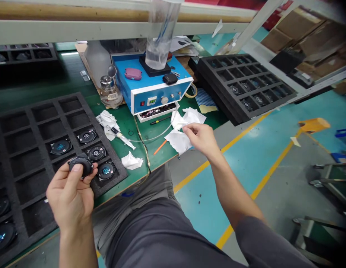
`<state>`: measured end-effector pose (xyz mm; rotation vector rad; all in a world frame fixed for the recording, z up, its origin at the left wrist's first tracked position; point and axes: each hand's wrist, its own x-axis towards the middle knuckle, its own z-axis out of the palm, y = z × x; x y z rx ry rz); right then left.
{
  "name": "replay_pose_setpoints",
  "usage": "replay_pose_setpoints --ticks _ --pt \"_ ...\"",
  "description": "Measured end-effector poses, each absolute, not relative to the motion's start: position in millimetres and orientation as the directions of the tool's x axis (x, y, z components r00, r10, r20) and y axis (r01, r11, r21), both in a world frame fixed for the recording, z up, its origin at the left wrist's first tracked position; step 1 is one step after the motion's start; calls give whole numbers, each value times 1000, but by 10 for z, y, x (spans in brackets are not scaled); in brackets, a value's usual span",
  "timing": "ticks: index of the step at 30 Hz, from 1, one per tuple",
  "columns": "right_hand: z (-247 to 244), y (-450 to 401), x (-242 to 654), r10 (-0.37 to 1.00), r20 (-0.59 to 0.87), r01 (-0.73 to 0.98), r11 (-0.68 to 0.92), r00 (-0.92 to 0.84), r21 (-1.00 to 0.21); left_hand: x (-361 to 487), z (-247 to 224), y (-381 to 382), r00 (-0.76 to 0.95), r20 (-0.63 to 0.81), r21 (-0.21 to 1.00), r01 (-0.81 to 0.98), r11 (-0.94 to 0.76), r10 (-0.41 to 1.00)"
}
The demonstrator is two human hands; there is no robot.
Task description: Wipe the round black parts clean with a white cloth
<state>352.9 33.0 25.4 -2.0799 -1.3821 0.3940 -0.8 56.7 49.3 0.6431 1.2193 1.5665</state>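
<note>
My left hand [73,193] grips a round black watch case [82,163] between thumb and fingers, above the near right part of a black foam tray [24,173]. Similar watch cases, such as one with a blue-lit face [106,170], lie in several of the tray's pockets. On the right, my right hand [200,138] is closed in a pinch at a crumpled white tissue [180,141] by the table's front edge. An orange stick [159,147] lies beside that tissue. A syringe dispenser [124,139] with a clear tube rests between the hands.
Behind stands a blue control box [158,89] carrying a clear cylinder of liquid [158,48] and a pink case [133,73]. A glass bottle [110,91] is at its left. Stacked foam trays [242,80] are on the right. More tissues [132,160] lie near the front edge.
</note>
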Motion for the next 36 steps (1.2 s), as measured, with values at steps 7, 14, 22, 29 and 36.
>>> replay_pose_setpoints --ticks 7,14,22,29,36 --pt "329 511 3505 942 -48 728 -289 333 -622 -11 490 545 -350 -164 926 -378 21 922" --pt "326 228 3425 952 -11 809 -266 307 -524 -8 506 544 -338 -170 926 -377 33 926" --pt "246 194 3263 926 48 716 -256 375 -649 5 503 544 -337 -179 922 -386 38 925" --pt "223 219 3335 967 -66 721 -229 247 -654 -12 493 543 -339 -172 922 -385 30 925" --pt "281 608 3302 954 -22 748 -247 298 -616 6 543 542 -335 -194 920 -388 52 922"
